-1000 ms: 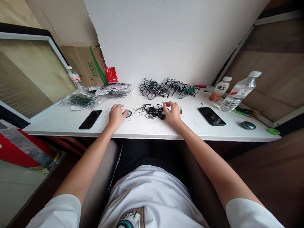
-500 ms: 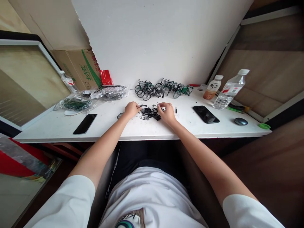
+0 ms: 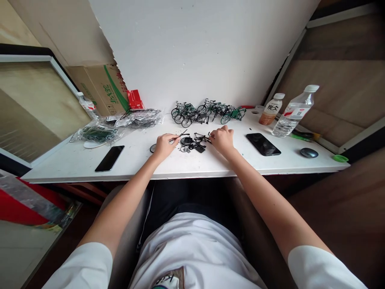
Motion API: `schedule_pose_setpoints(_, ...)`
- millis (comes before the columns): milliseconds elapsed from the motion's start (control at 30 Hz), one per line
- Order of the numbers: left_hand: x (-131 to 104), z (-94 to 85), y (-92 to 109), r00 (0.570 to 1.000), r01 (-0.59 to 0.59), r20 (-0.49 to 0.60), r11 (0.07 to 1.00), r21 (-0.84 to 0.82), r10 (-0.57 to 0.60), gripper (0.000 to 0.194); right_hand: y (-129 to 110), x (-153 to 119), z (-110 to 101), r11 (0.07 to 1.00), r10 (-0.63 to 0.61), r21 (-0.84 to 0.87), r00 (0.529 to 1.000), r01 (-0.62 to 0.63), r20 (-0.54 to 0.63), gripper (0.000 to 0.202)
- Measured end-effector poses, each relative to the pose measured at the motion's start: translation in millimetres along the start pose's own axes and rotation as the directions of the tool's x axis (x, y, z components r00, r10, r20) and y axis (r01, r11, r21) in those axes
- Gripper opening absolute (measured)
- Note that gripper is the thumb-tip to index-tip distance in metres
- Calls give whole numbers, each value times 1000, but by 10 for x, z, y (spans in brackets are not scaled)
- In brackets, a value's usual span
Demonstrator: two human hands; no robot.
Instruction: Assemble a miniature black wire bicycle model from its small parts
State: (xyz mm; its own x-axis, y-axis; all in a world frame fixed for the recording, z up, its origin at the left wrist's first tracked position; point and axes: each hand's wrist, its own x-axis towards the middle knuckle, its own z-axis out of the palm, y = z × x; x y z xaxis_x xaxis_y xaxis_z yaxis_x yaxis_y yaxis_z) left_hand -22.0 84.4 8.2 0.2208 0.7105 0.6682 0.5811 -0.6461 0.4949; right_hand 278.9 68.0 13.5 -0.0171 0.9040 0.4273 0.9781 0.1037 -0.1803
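Small black bicycle parts (image 3: 187, 141) lie in a loose group on the white table (image 3: 192, 169), between my two hands. My left hand (image 3: 165, 146) is at the left of the group, its fingers pinched on a thin dark part (image 3: 181, 133) that points up and to the right. A small wheel (image 3: 153, 148) shows partly beside that hand. At the right edge of the group is my right hand (image 3: 221, 139), its fingers bent together at the end of a dark part; what they grip, if anything, is too small to tell. Several small model bicycles (image 3: 192, 116) stand behind the parts.
Clear plastic bags (image 3: 138, 119) of parts and a phone (image 3: 110, 158) are on the left. To the right are another phone (image 3: 263, 144), two bottles (image 3: 271, 109) (image 3: 296, 111), a dark mouse-like object (image 3: 309, 152) and a green cap (image 3: 340, 158). A wall stands behind the table.
My right hand has moved to the right, uncovering more of the black parts. My left hand has shifted slightly left and now shows a thin part angled upward. The view has moved slightly.
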Motion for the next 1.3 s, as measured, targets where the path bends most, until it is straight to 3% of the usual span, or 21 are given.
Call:
schedule_pose_setpoints(133,-300,-222,116,998,-68,15,997,-28,69,24,111,36,83,998,57,2,997,-57,44,23)
schedule_pose_setpoints(267,-383,-402,81,995,96,15,995,9,-96,32,150,36,208,997,4,74,997,1,-71,29)
schedule_pose_setpoints(400,-413,-448,-95,970,244,-16,969,48,-243,27,100,21,210,977,-93,170,974,129,-207,36)
schedule_pose_setpoints(500,-447,-447,-210,952,305,-27,950,64,-304,22,-7,-5,121,935,-205,268,970,233,-129,42)
schedule_pose_setpoints(633,-476,-451,-215,937,350,-56,923,161,-345,20,-136,-65,38,829,-403,390,912,400,-77,49)
schedule_pose_setpoints(733,-490,-431,-131,944,310,26,911,272,-329,24,-166,-101,61,791,-470,405,879,458,-76,63)
schedule_pose_setpoints(867,-511,-385,-30,954,217,128,919,330,-271,30,-159,-112,117,790,-490,403,871,462,-38,47)
schedule_pose_setpoints(1000,-516,-385,-8,957,222,107,918,329,-269,27,-155,-100,130,790,-469,419,881,447,-56,29)
schedule_pose_setpoints(1300,-519,-395,-6,950,256,94,918,302,-296,20,-106,-67,176,808,-368,461,925,367,-92,25)
